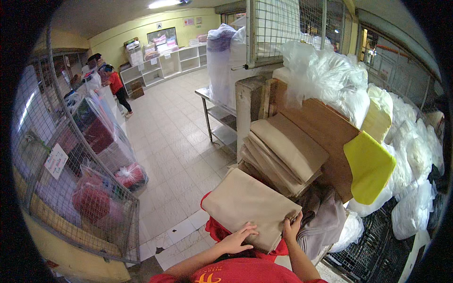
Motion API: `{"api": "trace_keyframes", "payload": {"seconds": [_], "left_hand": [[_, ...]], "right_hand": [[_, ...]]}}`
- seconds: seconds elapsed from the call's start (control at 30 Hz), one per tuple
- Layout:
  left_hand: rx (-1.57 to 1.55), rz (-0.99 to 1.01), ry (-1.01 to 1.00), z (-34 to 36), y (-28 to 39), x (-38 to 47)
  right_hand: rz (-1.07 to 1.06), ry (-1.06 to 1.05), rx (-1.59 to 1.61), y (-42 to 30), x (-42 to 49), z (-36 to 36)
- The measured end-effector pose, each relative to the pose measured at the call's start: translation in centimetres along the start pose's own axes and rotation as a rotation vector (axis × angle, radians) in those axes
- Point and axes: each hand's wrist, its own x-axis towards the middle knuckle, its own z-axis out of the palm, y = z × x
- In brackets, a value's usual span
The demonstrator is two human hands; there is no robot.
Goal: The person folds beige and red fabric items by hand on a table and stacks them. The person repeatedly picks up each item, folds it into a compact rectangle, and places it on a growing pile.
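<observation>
A folded beige cloth (pixel 251 201) lies in front of me on top of red fabric (pixel 216 229). My left hand (pixel 244 237) rests on its near edge with the fingers spread. At the cloth's right corner, my right hand (pixel 293 224) pinches the layered edge between thumb and fingers. Just beyond is a stack of folded beige and brown cloths (pixel 283 152). Crumpled grey-brown cloth (pixel 324 219) hangs to the right of my right hand.
A yellow cloth (pixel 370 166) drapes over a brown board (pixel 318 123). Clear plastic bags (pixel 325 78) pile up at the right, near black plastic crates (pixel 375 240). A wire mesh gate (pixel 88 198) stands left. Another person (pixel 115 83) works far back, beside wrapped goods.
</observation>
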Motion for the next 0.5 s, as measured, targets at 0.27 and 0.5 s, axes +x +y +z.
{"api": "trace_keyframes", "payload": {"seconds": [0.27,0.5], "left_hand": [[-0.034,0.039,0.011,0.0,-0.8,0.1],[-0.046,0.038,-0.022,0.2,-1.6,0.5]], "right_hand": [[-0.052,0.034,-0.083,-0.7,-0.1,0.2],[-0.053,0.060,-0.062,-1.2,0.1,0.4]]}}
